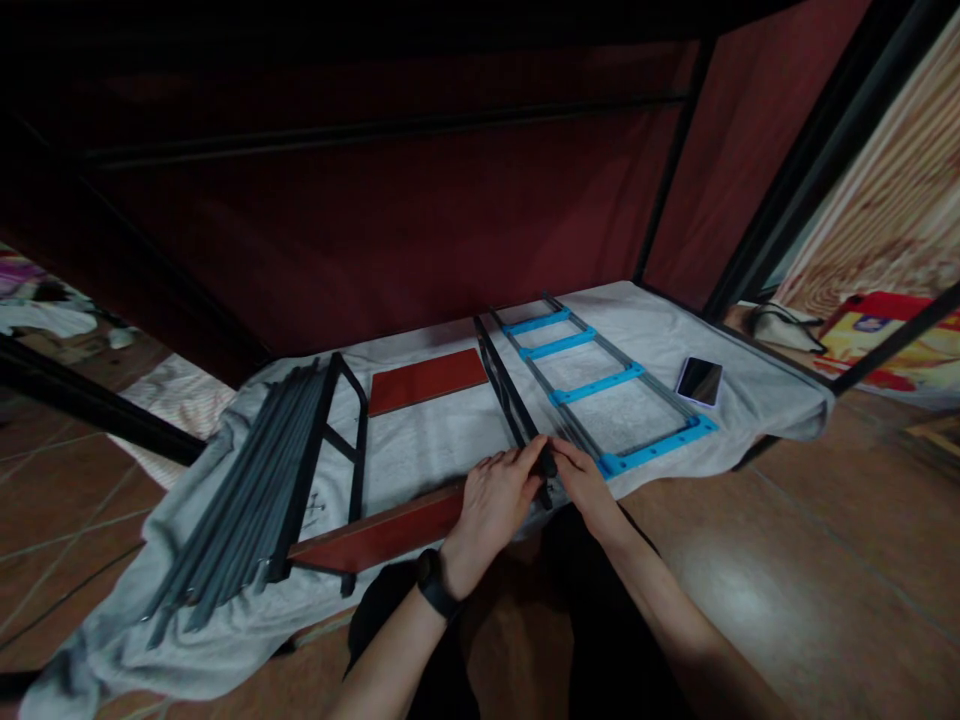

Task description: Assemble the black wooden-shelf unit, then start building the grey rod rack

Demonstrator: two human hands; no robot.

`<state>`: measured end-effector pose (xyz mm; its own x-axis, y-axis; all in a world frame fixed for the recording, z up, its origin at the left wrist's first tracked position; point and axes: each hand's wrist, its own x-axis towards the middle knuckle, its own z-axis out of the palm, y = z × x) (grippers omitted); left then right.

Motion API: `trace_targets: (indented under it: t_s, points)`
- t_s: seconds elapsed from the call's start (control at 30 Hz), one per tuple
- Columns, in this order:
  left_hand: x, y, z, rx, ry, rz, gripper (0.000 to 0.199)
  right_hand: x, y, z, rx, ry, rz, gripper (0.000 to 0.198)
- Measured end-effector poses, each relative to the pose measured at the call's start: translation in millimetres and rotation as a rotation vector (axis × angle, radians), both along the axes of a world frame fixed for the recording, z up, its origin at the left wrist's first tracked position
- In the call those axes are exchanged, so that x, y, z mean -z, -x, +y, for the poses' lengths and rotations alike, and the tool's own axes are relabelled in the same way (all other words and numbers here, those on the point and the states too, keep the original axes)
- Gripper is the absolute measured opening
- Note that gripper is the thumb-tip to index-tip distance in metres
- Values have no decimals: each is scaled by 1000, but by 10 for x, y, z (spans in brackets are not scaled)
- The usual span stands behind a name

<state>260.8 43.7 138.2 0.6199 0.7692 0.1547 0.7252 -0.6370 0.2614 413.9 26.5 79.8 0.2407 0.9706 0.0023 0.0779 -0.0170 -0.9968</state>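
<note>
Room over cloth between black frame and black bar, passage over the blue-runged frame toward phone, grey tubes blocking the left, red board across the near edge, dark panel walling the back

It looks like a room in a home: brown floor tiles, a soft grey blanket spread beside dark red furniture panels, a phone on the blanket, and rumpled cloth at far left.
</note>
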Motion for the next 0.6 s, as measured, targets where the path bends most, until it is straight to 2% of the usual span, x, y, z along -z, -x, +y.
trace_targets:
  t_s: [0.13, 0.2, 0.3, 0.33, 0.37, 0.43, 0.47, 0.5, 0.53, 0.6]
  points:
    - [-4, 7, -17, 26, -32, 35, 57, 94, -130, -19, 19, 60, 6, 38]
    - [1, 32, -25, 51, -67, 35, 55, 53, -241, 32, 62, 27, -59, 40]
    - [45, 55, -33, 78, -110, 19, 48, -274, -283, 231, 211, -131, -193, 37]
    - [76, 51, -34, 81, -124, 15, 46, -440, -221, 330, 181, -177, -218, 34]
    - [117, 39, -34, 80, -137, 9, 45, -612, -111, 445, 106, -211, -246, 32]
    - [220, -8, -28, 71, -165, -14, 42, -894, 250, 714, -244, -208, -366, 30]
    - [276, -40, -22, 67, -182, -28, 40, -972, 487, 861, -445, -197, -433, 28]
    - [327, -74, -15, 74, -203, -43, 38, -994, 749, 1007, -657, -184, -496, 27]
    - [369, -104, -8, 75, -224, -59, 36, -959, 1023, 1148, -797, -187, -550, 26]
    - [412, -143, -1, 68, -287, -93, 36, -745, 1570, 1387, -992, -198, -665, 23]
